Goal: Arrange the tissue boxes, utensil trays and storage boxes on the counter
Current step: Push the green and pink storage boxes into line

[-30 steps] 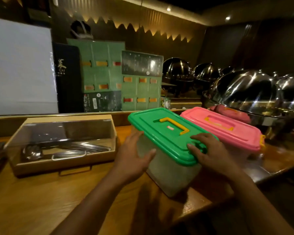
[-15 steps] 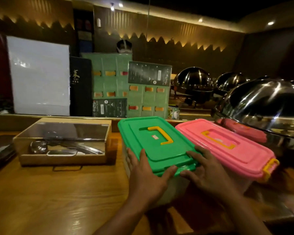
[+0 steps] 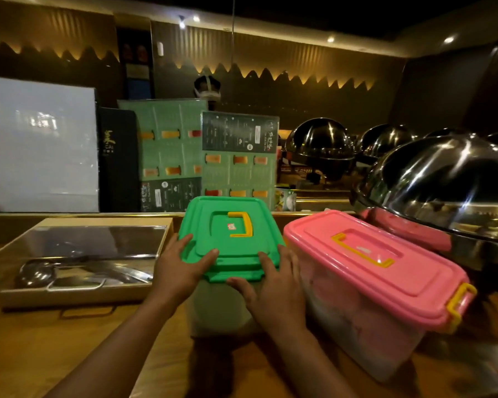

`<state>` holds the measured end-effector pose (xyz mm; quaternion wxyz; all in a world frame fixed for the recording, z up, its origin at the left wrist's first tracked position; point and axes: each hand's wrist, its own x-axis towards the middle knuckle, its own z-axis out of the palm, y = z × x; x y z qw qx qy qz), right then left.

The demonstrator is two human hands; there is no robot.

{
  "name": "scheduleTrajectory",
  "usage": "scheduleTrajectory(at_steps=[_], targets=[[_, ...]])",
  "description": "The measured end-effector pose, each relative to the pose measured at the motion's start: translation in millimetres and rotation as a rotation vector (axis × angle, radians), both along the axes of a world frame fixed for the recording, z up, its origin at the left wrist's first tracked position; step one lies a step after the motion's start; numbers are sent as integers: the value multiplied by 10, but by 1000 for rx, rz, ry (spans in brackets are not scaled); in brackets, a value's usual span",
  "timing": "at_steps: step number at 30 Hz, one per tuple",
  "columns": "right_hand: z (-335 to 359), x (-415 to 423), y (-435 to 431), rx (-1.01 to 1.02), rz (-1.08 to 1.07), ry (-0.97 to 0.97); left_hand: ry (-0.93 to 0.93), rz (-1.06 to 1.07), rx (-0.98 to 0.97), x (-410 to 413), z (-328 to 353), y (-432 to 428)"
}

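A clear storage box with a green lid and yellow handle stands on the wooden counter, its short end toward me. My left hand grips the lid's near left corner and my right hand holds the near right corner and front wall. Right beside it stands a pink-lidded storage box, angled, with a yellow latch. To the left sits a wooden utensil tray with a clear cover, spoons and knives inside.
Large steel chafing-dish domes crowd the right side, close behind the pink box. Green menu boards and a white panel lean on the raised ledge at the back. The counter's front right corner drops off near the pink box.
The green-lidded box has turned from a diagonal to square with me and slid back, next to the pink box. Both hands shifted to its near end.
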<state>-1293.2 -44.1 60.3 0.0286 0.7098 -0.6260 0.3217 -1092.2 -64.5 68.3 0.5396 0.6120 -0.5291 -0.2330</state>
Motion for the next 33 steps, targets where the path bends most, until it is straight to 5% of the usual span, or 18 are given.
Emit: scheduleTrajectory(at_steps=[9, 16, 20, 24, 29, 33], targets=[[150, 101, -275, 161, -7, 50, -9, -11, 23, 191, -87, -435], [466, -728, -282, 307, 295, 120, -130, -14, 86, 145, 66, -414], [682, -1552, -250, 176, 195, 154, -437, 132, -79, -320, 339, -231], [835, -2339, -154, 214, 87, 136, -436, -91, -228, -1352, 490, 133], [871, -3303, -38, 471, 216, 88, -478, -340, 97, -2620, 323, 338], [832, -3780, -9, 550, 400, 180, -414, -287, 322, -3190, 247, 363]])
